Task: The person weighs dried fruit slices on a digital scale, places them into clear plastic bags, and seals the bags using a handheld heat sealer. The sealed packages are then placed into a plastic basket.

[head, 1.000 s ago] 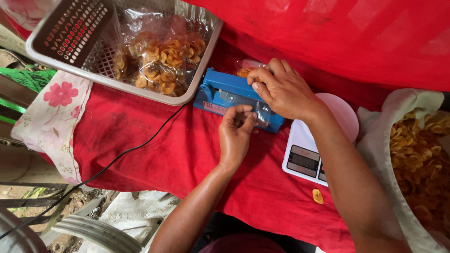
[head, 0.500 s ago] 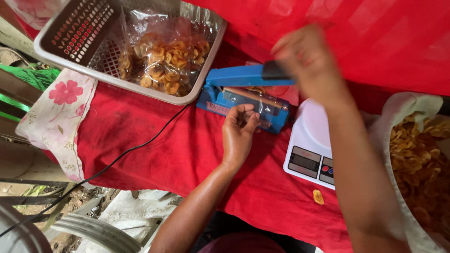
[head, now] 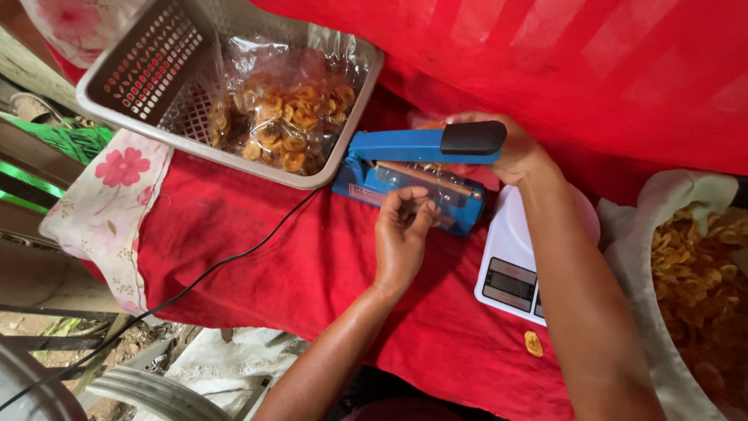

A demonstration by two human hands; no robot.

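A blue heat sealer (head: 405, 145) with a black handle stands on the red cloth (head: 273, 273), its arm raised. My left hand (head: 401, 234) pinches the edge of a clear plastic bag (head: 436, 183) lying on the sealer's bar. My right hand (head: 520, 156) is behind the handle, its fingers curled on the far part of the same bag, partly hidden by the arm.
A grey perforated basket (head: 148, 70) at the back left holds sealed bags of fried chips (head: 288, 117). A white digital scale (head: 514, 273) sits right of the sealer. A white sack of chips (head: 701, 273) is at far right. A black cord (head: 202, 277) crosses the cloth; one loose chip (head: 533, 343) lies nearby.
My right hand pressed the sealer arm down, then lifted off it; the arm sprang up and the hand now sits behind the handle. My left hand stayed at the bar.
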